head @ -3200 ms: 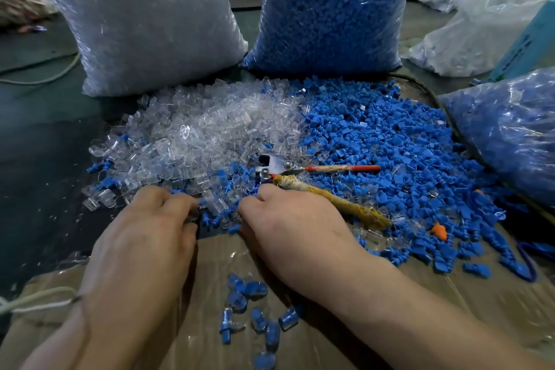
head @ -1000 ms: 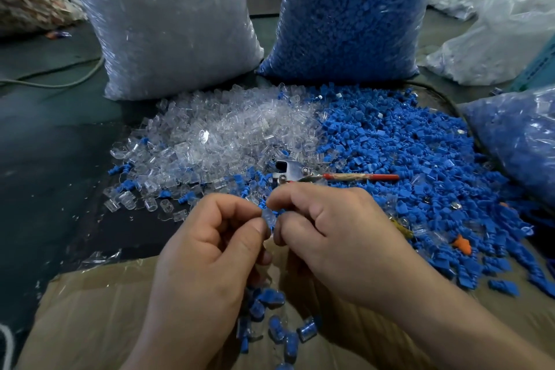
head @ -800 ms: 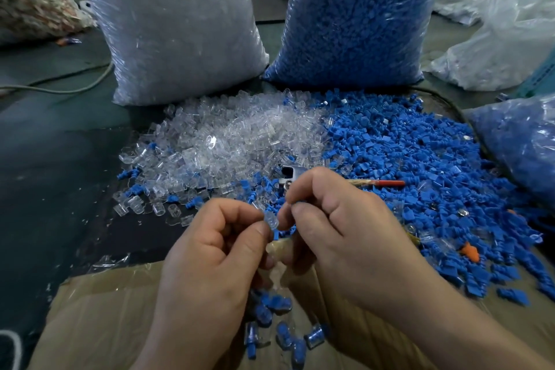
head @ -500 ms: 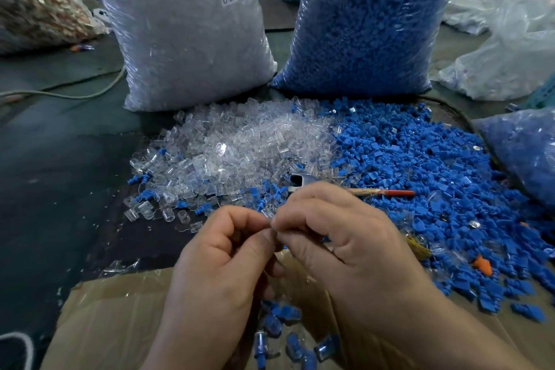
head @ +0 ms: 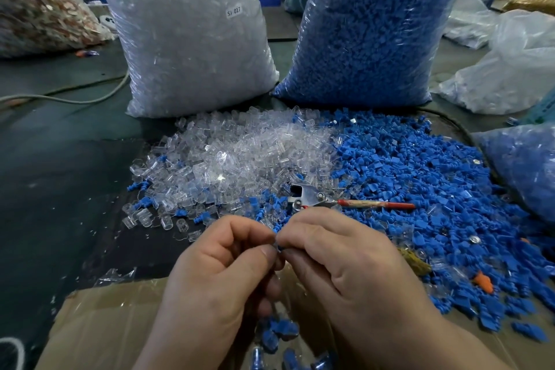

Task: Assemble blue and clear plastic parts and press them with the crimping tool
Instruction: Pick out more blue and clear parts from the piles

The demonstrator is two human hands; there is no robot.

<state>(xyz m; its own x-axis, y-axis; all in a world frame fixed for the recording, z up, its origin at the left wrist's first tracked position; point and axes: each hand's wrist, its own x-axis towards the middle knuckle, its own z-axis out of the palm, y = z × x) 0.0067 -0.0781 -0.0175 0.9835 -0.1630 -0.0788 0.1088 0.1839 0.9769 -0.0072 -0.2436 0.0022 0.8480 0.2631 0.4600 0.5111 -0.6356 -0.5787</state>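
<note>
Both hands are meeting fingertip to fingertip low in the middle of the view, above the near edge of the loose parts. The left hand is curling its fingers, with thumb and forefinger closing in a pinching grip, and the right hand is doing the same from the other side. Between the two grips a small blue part is showing as a sliver; whether a clear piece is sitting with it I cannot tell, since the fingers are covering it.

The crimping tool is lying just beyond the right hand's knuckles, where the two piles are mixing, its metal head pointing left and its thin red handle running right. Its other handle, wrapped in yellowish tape, is poking out from behind the right hand.

The pile of clear parts is spreading across the dark bench, touching the wider pile of blue parts on its right. Behind them a bag of clear parts and a bag of blue parts are standing upright side by side. Under the wrists a sheet of cardboard is lying flat, with a few joined blue-and-clear pieces resting on it.
</note>
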